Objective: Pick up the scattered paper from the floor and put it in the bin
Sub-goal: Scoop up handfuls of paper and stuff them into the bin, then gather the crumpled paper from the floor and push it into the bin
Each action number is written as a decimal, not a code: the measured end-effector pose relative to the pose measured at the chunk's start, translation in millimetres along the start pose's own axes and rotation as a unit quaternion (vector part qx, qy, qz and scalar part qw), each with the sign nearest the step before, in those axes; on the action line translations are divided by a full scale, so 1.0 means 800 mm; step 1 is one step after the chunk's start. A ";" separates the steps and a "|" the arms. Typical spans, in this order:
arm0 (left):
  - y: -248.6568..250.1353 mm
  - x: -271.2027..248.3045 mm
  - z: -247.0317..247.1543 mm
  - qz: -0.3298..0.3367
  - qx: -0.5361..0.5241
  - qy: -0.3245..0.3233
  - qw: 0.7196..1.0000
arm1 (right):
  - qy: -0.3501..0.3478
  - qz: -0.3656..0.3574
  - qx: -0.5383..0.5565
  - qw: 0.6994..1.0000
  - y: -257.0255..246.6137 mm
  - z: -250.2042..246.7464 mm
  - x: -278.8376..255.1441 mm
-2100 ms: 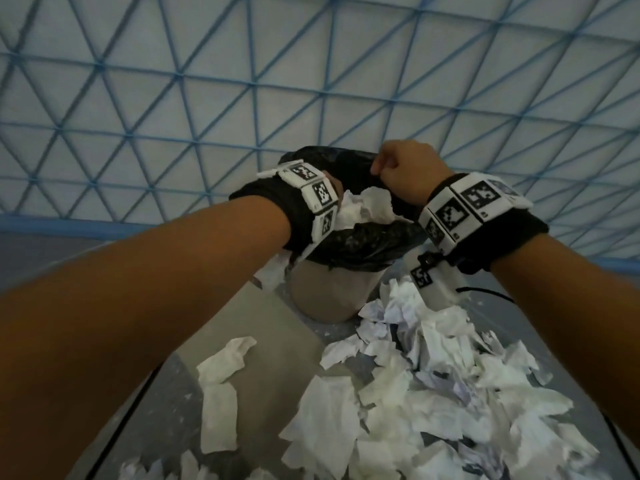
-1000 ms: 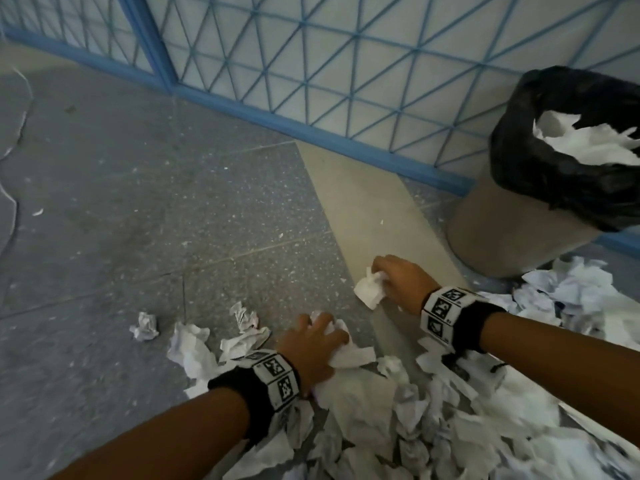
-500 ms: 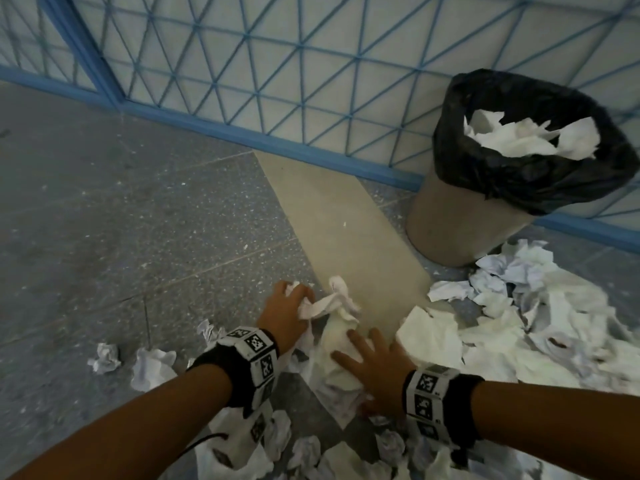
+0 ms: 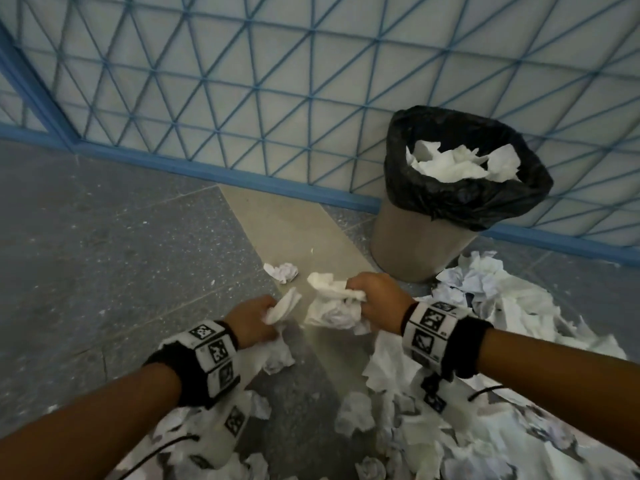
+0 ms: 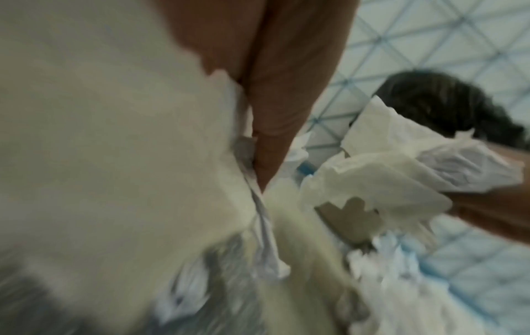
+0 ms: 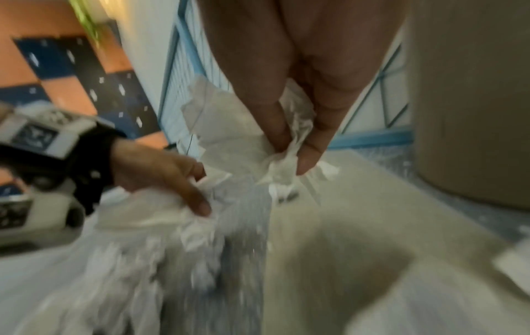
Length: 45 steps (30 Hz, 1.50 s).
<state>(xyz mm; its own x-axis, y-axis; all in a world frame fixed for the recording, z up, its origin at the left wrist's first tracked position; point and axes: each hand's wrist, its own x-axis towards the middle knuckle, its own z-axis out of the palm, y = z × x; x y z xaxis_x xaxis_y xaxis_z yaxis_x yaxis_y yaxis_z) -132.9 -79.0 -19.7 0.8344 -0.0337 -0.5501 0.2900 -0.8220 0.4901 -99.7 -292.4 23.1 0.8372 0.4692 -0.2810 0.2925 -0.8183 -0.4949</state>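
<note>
My left hand (image 4: 254,318) grips a wad of white paper (image 4: 284,306) just above the floor. My right hand (image 4: 375,299) grips a bigger crumpled bunch of paper (image 4: 332,310), a little to the right. The right wrist view shows its fingers (image 6: 312,145) pinching the paper (image 6: 229,127), with the left hand (image 6: 160,174) holding its own wad. The bin (image 4: 415,247), lined with a black bag (image 4: 464,199), stands against the wall at upper right with paper (image 4: 457,164) inside. Loose paper (image 4: 512,393) covers the floor at lower right.
A small crumpled ball (image 4: 284,271) lies on the beige floor strip (image 4: 287,230) ahead of my hands. The wall (image 4: 277,81) with blue triangle lines and a blue skirting runs behind the bin. Grey floor (image 4: 104,254) lies to the left.
Both hands went from pressing on floor paper to gripping bunches and lifting them. The view swung so the bin sits nearer the centre right. Earlier still, both hands were at the bin.
</note>
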 end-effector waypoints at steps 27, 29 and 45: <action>0.372 0.106 -0.096 0.305 0.212 0.160 0.915 | 0.270 0.122 0.024 0.955 0.086 -0.259 0.009; 0.367 0.100 -0.100 0.296 0.262 0.109 0.912 | 0.181 0.155 -0.062 0.969 0.089 -0.251 0.019; 0.070 0.116 -0.079 0.139 0.181 0.066 0.971 | 0.255 -0.155 -0.261 0.918 -0.004 -0.090 0.027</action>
<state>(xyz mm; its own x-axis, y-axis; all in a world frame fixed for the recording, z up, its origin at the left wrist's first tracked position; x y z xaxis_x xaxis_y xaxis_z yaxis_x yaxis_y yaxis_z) -9.3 -92.2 -0.5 0.9167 -0.2302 -0.3266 -0.1199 -0.9382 0.3246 -49.5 -303.7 78.0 0.7448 0.5988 0.2943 0.6236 -0.7816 0.0121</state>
